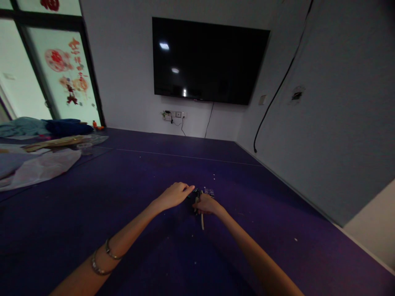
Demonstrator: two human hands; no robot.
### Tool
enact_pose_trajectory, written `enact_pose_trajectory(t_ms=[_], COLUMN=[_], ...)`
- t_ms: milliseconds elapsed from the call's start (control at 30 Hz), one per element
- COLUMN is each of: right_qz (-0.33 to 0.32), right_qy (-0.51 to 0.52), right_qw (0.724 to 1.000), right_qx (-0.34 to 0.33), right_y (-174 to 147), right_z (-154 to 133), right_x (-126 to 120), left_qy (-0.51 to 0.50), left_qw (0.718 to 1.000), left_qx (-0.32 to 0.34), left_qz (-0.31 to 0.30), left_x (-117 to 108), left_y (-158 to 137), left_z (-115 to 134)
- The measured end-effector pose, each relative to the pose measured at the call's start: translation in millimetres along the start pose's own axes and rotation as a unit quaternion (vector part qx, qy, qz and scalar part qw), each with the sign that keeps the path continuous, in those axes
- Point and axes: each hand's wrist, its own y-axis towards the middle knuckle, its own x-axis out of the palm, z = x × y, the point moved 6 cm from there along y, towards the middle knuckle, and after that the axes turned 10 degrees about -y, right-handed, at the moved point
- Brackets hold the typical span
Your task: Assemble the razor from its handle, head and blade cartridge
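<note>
Low over the purple floor (160, 230), both hands are together at a small dark bundle (196, 210) too small to name. My right hand (207, 204) is closed, its fingers bent round a thin pale cord-like strip (202, 222) whose end sticks out toward me. Beside it on the left, my left hand (175, 194) is bent over with its thumb reaching to the bundle's bluish edge (191, 194). The left fingers curl underneath, and what they grip is hidden. Just beyond the right hand lies a small bluish, patterned flat piece (210, 192).
Clear plastic sheeting (46, 166), cardboard-coloured material (58, 143) and a dark blue cloth (68, 126) lie at the left. A television (210, 61) hangs on the far wall above sockets (177, 115). A black cable (277, 88) runs down the right wall. Small pale scraps dot the floor.
</note>
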Motion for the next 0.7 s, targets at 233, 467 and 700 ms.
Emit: enact_pose_trajectory(t_ms=[233, 467, 700], right_qz=[0.051, 0.251, 0.247], right_qy=[-0.002, 0.028, 0.034], right_qw=[0.998, 0.96, 0.954], right_qx=[-0.031, -0.122, -0.167], right_y=[-3.6, -12.0, 5.2], right_z=[9.3, 66.3, 87.2], right_x=[-24.9, -59.7, -48.8], left_qy=[0.075, 0.239, 0.252], left_qw=[0.995, 0.966, 0.966], left_qx=[-0.039, -0.097, -0.025], left_qz=[-0.05, -0.022, -0.051], left_x=[4.0, -2.7, 19.8], left_y=[1.3, 7.1, 7.7], left_z=[-9.8, -46.8, -85.6])
